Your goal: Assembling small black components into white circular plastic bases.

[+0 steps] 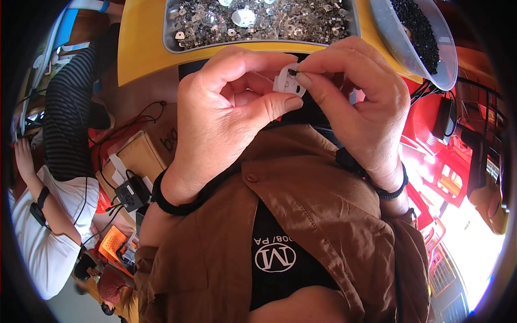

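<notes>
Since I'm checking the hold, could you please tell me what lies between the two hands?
The head view shows a white part and a small black piece between the left hand and the right hand.

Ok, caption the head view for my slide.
Left hand holds a white part; right hand pinches a small black piece against it.

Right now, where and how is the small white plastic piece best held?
Probably by its outer edge, coming from the left: the white piece turns its face up toward the camera, and the left grip has its thumb along the lower edge. That leaves the upper right side free, where the right grip holds a small black part.
</notes>
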`<state>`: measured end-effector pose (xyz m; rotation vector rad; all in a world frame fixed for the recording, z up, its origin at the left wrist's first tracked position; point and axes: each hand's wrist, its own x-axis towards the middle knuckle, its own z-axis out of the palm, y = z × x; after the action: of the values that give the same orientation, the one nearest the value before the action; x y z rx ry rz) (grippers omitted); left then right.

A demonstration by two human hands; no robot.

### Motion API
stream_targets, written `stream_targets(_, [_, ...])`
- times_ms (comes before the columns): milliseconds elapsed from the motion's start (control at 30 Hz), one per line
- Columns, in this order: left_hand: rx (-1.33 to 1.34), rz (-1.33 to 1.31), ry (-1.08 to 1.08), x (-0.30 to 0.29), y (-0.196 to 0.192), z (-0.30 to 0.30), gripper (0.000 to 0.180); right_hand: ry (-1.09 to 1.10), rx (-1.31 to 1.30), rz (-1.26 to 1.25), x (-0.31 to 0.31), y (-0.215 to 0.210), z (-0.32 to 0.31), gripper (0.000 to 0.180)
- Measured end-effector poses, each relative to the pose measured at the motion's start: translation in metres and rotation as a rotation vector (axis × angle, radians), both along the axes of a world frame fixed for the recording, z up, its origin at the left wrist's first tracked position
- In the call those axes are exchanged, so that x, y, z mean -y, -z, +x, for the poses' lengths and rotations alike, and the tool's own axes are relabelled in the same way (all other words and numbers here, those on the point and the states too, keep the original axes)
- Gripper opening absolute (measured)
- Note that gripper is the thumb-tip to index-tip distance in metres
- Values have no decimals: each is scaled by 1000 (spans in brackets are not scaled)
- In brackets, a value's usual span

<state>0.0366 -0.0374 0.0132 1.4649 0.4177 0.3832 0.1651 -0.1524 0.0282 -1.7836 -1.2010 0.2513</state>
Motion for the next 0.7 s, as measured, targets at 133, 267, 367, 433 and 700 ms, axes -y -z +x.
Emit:
stream_targets(133, [-45, -38, 5, 2, -4, 1, 35, -10, 74, 2, -1, 1, 0, 12])
stream_targets(267, [-60, -90, -2, 1, -3, 1, 34, -11, 174, 17, -2, -2, -2, 12])
stream_targets(367, [-54, -169, 12, 1, -1, 1, 31, -5, 261, 15, -3, -3, -2, 13])
stream_targets(433, [-50, -218, 19, 1, -2, 2, 30, -10, 293, 42, -3, -1, -1, 14])
stream_targets(700, [-36, -141, -21, 1, -5, 5, 22, -2, 245, 174, 0, 9, 2, 17])
